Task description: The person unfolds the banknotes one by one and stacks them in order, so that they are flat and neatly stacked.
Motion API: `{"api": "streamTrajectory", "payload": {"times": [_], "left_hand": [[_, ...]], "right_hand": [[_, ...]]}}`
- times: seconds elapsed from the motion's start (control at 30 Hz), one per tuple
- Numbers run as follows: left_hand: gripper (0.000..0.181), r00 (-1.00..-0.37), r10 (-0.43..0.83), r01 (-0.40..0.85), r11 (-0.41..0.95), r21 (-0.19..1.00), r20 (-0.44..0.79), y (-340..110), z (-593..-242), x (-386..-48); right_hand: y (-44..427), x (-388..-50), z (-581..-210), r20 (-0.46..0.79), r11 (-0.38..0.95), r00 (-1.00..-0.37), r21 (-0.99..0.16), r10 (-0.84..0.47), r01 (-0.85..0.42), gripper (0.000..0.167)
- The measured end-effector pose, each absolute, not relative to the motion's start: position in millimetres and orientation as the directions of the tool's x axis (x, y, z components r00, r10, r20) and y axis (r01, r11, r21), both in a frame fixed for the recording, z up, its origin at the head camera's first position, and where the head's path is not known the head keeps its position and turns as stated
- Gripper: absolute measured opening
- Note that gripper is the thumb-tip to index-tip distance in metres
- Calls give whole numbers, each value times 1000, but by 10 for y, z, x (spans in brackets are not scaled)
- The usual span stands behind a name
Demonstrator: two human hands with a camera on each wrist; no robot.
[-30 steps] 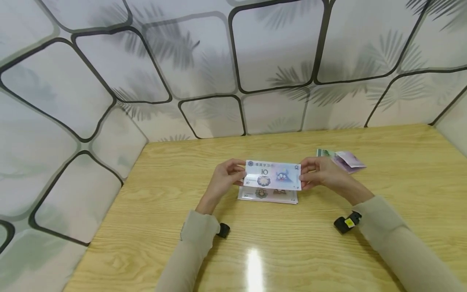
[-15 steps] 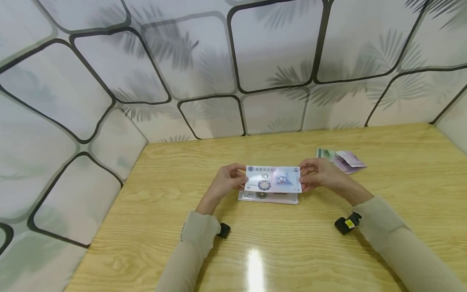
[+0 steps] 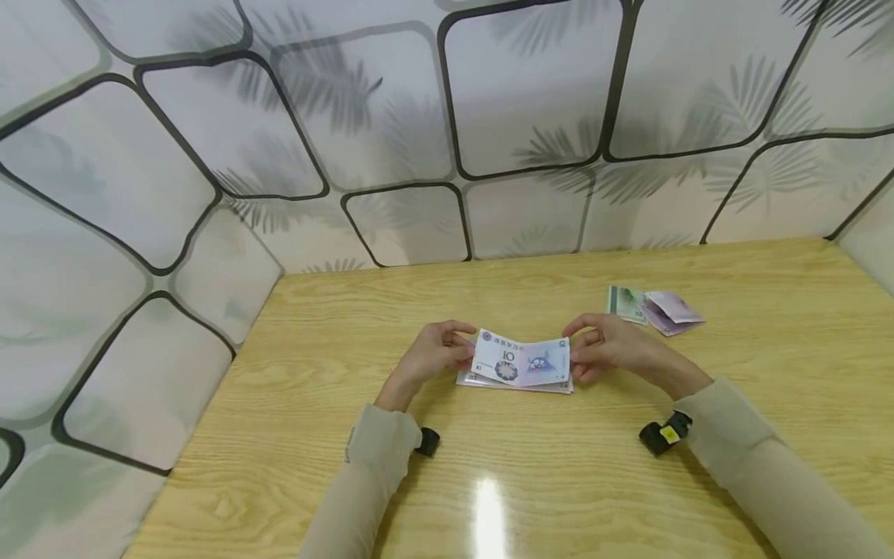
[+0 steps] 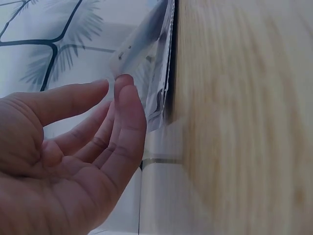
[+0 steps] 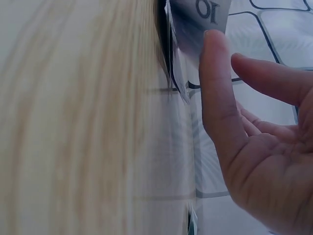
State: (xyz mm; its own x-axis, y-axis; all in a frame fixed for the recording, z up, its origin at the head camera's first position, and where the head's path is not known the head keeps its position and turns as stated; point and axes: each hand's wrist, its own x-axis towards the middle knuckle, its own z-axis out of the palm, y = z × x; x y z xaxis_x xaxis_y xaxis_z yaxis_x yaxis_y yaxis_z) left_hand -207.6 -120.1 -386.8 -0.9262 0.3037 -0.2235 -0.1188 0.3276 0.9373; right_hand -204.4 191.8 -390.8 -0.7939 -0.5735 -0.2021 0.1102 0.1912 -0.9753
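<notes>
A play banknote marked 10 point(image 3: 521, 359) lies loosely over a small stack of banknotes point(image 3: 517, 386), its left end curling up off them. At its left end is my left hand point(image 3: 438, 353), thumb and fingertips parted in the left wrist view, with fingertips beside the note's edge. My right hand point(image 3: 606, 345) stands at the other end; in the right wrist view the thumb is apart from the index finger point(image 5: 217, 83), whose tip is at the note's edge. Whether either hand still touches the note is hard to tell. Most of the stack is hidden beneath it.
Behind my right hand lie a green banknote point(image 3: 626, 303) and a folded purple banknote point(image 3: 670, 312). The wooden table point(image 3: 335, 326) meets a patterned wall covering point(image 3: 524, 217) at its back edge. A dark wrist device point(image 3: 666, 433) sits at my right cuff.
Both hands have come down and toward me with the 10 note, onto the stack. Their pinch on its ends has loosened, and the note has gone from flat to curled.
</notes>
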Motion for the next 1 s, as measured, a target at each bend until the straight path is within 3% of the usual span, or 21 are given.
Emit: {"api": "streamTrajectory", "payload": {"times": [0.47,0.77,1.0], "left_hand": [[32,-915,309,-138,370,919,-261,-1261,-3810,-2062],[30,-944,238,-109,430,896,-229,-1313,-3791,-2084],[34,-934,223,-165,426,889,-280,-1314,-3809,-2084]], "right_hand": [[1888,-2025,-3954,-130,145,-801,-988,-585,54,47],[1972,-2029,-3834,-163,341,-882,-940,-442,3,39],[1954,-2018,-3800,-250,389,-853,-919,-458,60,43]]}}
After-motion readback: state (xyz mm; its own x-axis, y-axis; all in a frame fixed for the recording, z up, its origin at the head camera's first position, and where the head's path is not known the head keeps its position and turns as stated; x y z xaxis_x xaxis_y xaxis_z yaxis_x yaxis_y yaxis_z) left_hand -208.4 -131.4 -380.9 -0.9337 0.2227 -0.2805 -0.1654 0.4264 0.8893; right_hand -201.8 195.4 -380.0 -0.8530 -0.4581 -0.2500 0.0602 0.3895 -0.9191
